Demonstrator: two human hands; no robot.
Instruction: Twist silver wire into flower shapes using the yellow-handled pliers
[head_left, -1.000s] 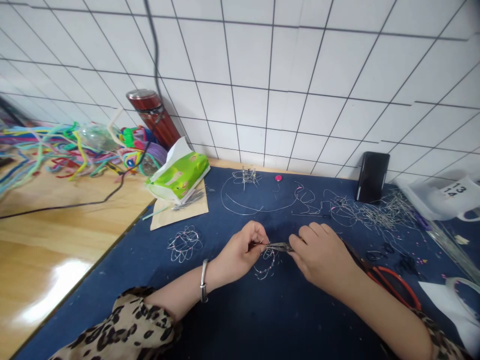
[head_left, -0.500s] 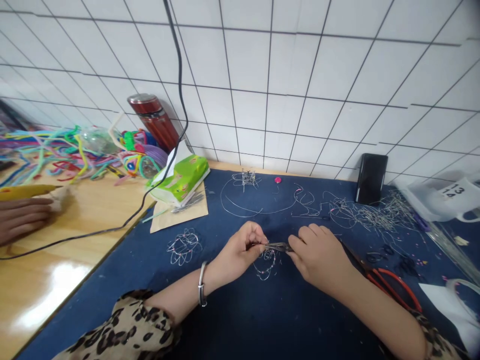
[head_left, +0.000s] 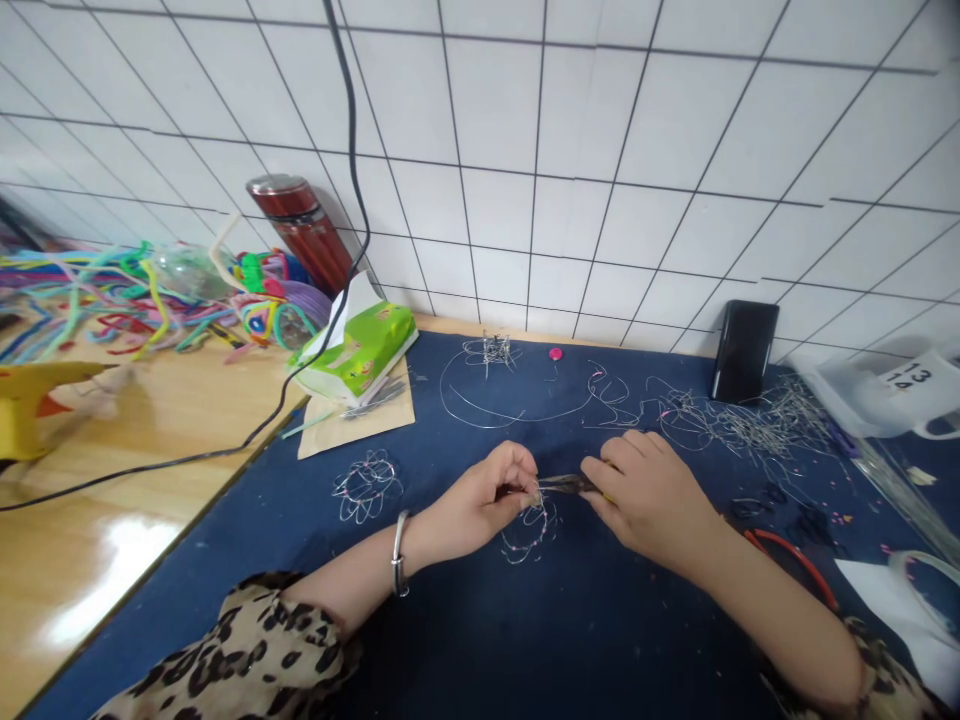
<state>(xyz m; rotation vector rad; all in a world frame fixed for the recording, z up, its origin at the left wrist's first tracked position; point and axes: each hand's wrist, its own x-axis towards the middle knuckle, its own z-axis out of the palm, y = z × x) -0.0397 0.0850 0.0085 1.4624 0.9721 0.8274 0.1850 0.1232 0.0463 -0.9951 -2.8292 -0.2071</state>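
Observation:
Between thumb and fingers, my left hand (head_left: 501, 497) pinches a beaded wire piece (head_left: 525, 545) of thin silvery loops with small pink beads, which hangs below the fingertips. My right hand (head_left: 646, 497) is closed around a pair of pliers (head_left: 564, 484). Their thin metal jaws point left and reach the wire at my left fingertips; whether they grip it I cannot tell. Left of my left hand, a similar beaded wire piece (head_left: 367, 487) lies on the dark blue mat (head_left: 480, 640).
A tangle of wire offcuts (head_left: 757, 425) lies by a black phone (head_left: 744, 352) leaning on the wall. Red-handled scissors (head_left: 795, 565) are beside my right forearm. A green tissue pack (head_left: 356, 355), a black cable (head_left: 289, 385) and a yellow glue gun (head_left: 45, 395) are on the left.
My right hand and the pliers have shifted slightly right, uncovering more of the jaws. The other person's hand at the far left has left the glue gun and is out of view.

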